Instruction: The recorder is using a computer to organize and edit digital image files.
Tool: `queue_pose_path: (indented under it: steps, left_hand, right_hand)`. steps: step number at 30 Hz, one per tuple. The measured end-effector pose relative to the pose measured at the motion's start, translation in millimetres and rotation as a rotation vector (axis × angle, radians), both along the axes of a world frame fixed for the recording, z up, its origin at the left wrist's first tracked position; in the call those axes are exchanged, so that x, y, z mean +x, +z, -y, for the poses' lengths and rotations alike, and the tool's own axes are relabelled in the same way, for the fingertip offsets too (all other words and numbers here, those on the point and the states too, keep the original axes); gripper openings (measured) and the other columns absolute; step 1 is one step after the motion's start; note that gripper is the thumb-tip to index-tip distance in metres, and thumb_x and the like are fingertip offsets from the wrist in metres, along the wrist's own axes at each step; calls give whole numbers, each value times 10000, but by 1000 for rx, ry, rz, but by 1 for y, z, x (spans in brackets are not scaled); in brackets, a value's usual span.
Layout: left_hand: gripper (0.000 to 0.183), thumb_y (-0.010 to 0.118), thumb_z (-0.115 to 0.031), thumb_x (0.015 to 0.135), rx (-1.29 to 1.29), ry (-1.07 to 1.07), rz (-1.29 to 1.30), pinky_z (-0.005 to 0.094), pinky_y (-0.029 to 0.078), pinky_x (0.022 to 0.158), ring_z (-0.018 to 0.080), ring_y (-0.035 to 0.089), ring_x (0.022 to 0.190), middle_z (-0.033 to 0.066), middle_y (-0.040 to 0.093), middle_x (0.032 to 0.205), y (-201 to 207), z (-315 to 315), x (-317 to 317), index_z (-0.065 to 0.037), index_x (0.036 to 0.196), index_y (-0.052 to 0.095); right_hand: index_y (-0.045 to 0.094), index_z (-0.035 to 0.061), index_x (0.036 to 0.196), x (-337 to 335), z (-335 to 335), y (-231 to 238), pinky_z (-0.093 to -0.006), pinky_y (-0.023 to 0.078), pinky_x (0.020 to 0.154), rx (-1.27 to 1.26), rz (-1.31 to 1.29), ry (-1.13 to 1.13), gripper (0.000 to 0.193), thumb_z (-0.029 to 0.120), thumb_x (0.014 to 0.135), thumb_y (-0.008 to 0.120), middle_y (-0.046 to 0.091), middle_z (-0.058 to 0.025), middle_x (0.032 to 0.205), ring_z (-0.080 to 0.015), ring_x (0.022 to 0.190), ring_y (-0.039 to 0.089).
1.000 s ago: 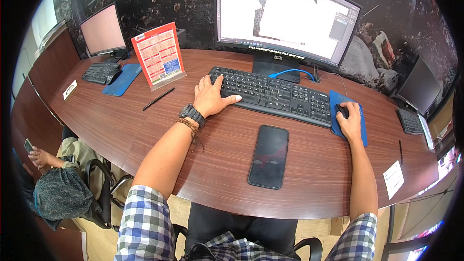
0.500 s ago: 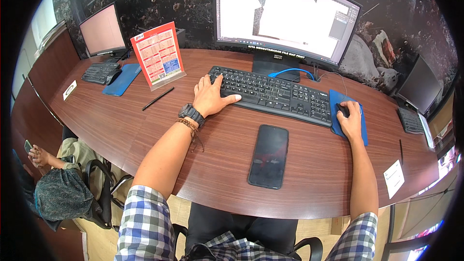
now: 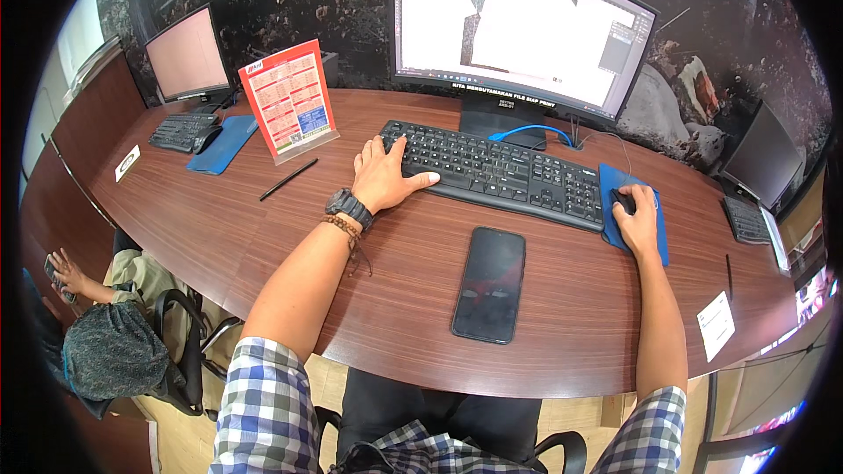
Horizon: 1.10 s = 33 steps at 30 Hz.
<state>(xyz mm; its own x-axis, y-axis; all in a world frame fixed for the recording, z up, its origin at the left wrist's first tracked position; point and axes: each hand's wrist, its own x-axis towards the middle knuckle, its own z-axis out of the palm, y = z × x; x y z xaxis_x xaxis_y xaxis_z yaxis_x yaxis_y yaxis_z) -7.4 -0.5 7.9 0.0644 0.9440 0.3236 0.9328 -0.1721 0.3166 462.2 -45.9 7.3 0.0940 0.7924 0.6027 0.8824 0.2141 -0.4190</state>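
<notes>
My left hand (image 3: 383, 177) rests on the left end of a black keyboard (image 3: 500, 171), fingers spread over the keys and thumb stretched along its near edge. A black watch and a beaded bracelet circle that wrist. Over at the right, my right hand (image 3: 639, 218) is closed around a dark computer mouse (image 3: 625, 200), partly hidden under the fingers. The mouse sits on a blue mouse pad (image 3: 659, 246). Behind the keyboard stands a curved monitor (image 3: 527, 26), lit with a mostly white picture in an editing window. A dark-screened phone (image 3: 489, 285) lies in front of the keyboard.
On the brown desk (image 3: 404, 325), a red-and-white sign (image 3: 288, 101) and a black pen (image 3: 288, 180) lie leftward. Farther left are another monitor (image 3: 186, 54) and keyboard (image 3: 180, 133). At right are a white card (image 3: 716, 326) and another monitor (image 3: 764, 154). A seated person (image 3: 114, 347) holds a phone at lower left.
My hands stay in place on the keyboard and mouse. The seated person at lower left has shifted their hand and phone slightly.
</notes>
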Motion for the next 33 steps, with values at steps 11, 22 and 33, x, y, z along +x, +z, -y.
queue_pose_path:
  steps: [11,22,33]
  left_hand:
    - [1044,696,-733,780,-16,1,1,556,265,1165,476,313,1421,359,365,1484,2,1,2,-14,1492,436]
    - [1041,696,-736,776,21,4,-12,557,279,1157,469,331,1410,349,387,1469,-2,0,-1,-12,1481,451]
    - [1050,693,-739,776,5,-2,0,562,269,1163,480,320,1417,359,377,1474,1,1,2,-6,1485,444]
  right_hand:
    - [656,32,1043,2,-1,-1,-413,471,951,-5,4,1,287,122,771,678,583,-164,1087,-357,1075,584]
    - [660,26,1045,3,-2,-3,-415,472,954,-3,-2,10,290,127,775,687,592,-162,1083,-353,1077,588]
    - [658,26,1038,2,-1,-1,-419,471,955,-6,1,2,286,130,773,680,591,-164,1086,-362,1085,582]
